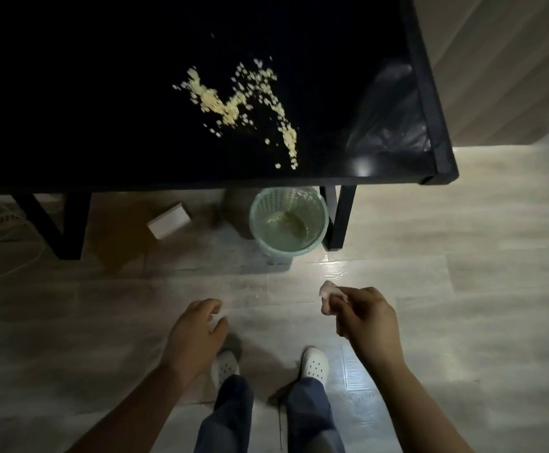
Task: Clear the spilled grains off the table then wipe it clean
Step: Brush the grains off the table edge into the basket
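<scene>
- dark bench point(70, 93) carried one scatter of grains point(234, 103).
- one green basket point(289, 220) stood on the floor point(430, 273) below.
- left grip point(194, 331) hung loosely spread; right grip point(364, 318) pinched one pale wad point(328, 294).

Grains point(243, 103) lie on the table point(70, 93), right of centre; a plastic bag point(390, 119) lies to their right. Below the near edge, ahead of me, a bin point(289, 220) stands on the floor point(430, 289), a box point(168, 220) left of it.
</scene>
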`<move>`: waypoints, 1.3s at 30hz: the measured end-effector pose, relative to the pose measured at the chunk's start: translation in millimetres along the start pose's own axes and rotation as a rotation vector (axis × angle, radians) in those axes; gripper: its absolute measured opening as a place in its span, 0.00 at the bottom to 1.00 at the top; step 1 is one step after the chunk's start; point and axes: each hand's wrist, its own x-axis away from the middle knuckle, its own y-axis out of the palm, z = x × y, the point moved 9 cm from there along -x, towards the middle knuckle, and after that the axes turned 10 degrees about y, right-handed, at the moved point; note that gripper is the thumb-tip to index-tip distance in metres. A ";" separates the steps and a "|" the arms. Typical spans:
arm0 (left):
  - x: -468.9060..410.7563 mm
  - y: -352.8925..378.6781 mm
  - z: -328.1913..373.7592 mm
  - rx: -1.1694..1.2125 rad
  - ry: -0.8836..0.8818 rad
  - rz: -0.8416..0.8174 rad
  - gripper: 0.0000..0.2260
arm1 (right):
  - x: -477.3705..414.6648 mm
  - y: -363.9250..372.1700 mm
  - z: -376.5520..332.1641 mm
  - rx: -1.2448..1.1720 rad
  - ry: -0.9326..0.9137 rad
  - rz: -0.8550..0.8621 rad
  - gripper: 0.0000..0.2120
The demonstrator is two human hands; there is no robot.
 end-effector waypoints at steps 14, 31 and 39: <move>-179.6 227.2 -70.6 0.001 -0.033 -0.028 0.12 | -164.8 103.6 172.8 0.001 0.005 0.033 0.09; -322.2 258.7 -126.8 0.277 -0.290 0.328 0.33 | -263.4 159.8 209.5 -0.154 -0.114 0.143 0.07; -331.4 275.9 -138.7 0.579 -0.393 0.342 0.24 | -255.6 172.6 215.5 -0.183 -0.107 0.157 0.07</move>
